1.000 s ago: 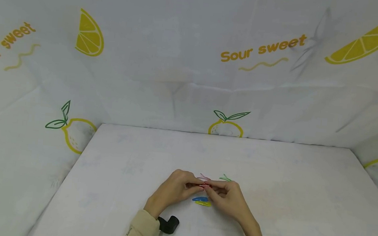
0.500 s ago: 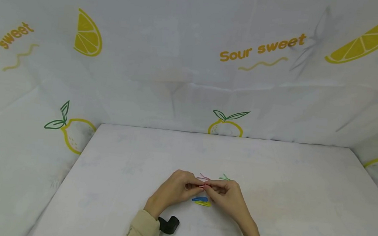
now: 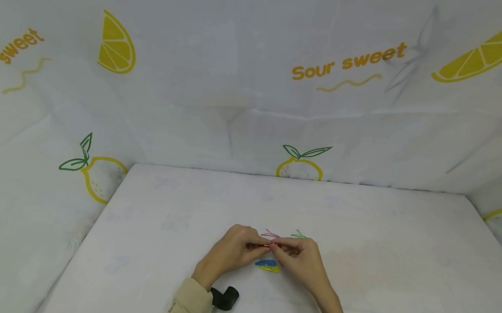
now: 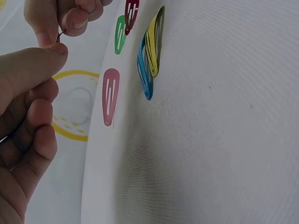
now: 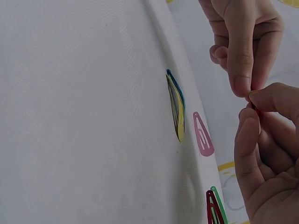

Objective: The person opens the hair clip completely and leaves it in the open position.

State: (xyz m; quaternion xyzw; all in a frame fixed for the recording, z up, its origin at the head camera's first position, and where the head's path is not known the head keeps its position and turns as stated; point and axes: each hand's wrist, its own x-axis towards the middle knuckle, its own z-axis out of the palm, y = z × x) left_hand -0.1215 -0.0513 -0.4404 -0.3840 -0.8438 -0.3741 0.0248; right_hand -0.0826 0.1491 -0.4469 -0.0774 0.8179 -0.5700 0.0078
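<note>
Between the two hands, a small red hair clip [image 3: 267,245] is pinched above the table; fingertips cover most of it, and only a thin dark edge shows in the wrist views. My left hand [image 3: 232,248] [image 4: 28,112] grips its left end with thumb and index finger. At the other end, my right hand [image 3: 306,264] [image 5: 271,154] pinches with thumb and fingers. Just below the hands lie a blue clip [image 3: 265,263] and a yellow clip [image 3: 269,269], side by side. Beyond them are a pink clip [image 3: 270,234] [image 4: 110,97] and a green clip [image 3: 299,234] [image 4: 119,37].
A dark red clip [image 4: 131,16] [image 5: 212,205] lies against the green one on the white table [image 3: 177,200]. Black wrist devices [image 3: 225,298] are by both forearms. A white cloth with lemon prints [image 3: 222,75] stands behind the table.
Both hands keep their pinch in nearly the same place. The right forearm has shifted slightly left, and less of the held red clip shows.
</note>
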